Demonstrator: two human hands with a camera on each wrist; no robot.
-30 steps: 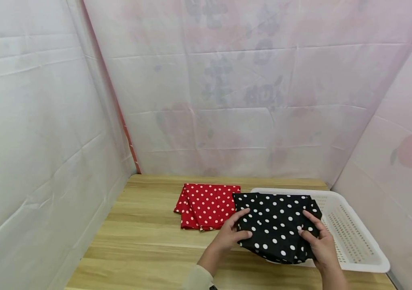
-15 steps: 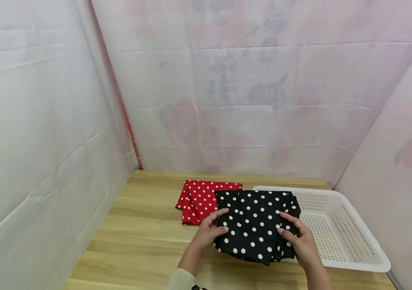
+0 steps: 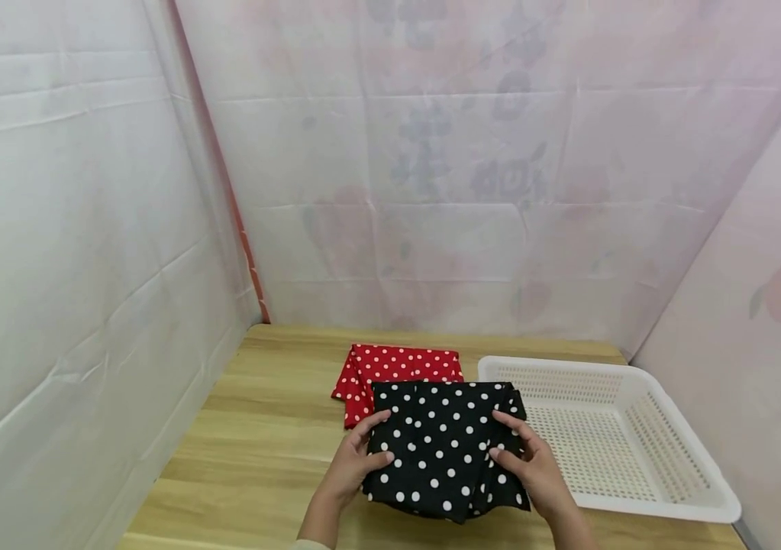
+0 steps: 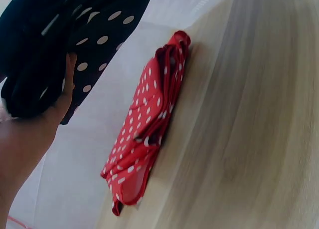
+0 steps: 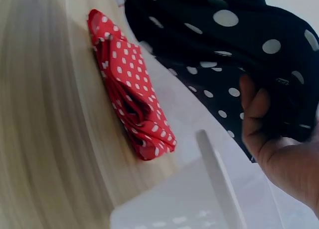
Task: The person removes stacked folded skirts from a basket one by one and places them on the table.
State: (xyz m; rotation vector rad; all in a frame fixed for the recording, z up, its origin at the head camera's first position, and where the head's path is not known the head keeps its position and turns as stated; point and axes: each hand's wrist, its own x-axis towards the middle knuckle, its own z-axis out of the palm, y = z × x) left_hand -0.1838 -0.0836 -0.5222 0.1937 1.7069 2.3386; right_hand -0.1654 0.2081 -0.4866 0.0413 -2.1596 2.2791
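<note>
A black cloth [image 3: 441, 451] with white dots, folded into a rough rectangle, is held up above the table between both hands. My left hand [image 3: 351, 466] grips its left edge, thumb on top and some fingers underneath, as the left wrist view shows. At the opposite edge my right hand [image 3: 536, 467] holds it the same way, with fingertips [image 5: 254, 102] curled below the fabric. Behind it lies a folded red cloth [image 3: 404, 363] with white dots, partly covered by the black one in the head view. Both wrist views show the red cloth's layered folds resting on the wood.
A white perforated plastic basket [image 3: 695, 451] stands on the right side of the wooden table [image 3: 239, 451]. Pale printed sheets [image 3: 431, 229] hang as walls at the back and both sides, close to the table's edges.
Both hands have carried the black cloth leftward from over the basket and slightly nearer the body, uncovering the basket's inside. The red cloth and the basket stay put.
</note>
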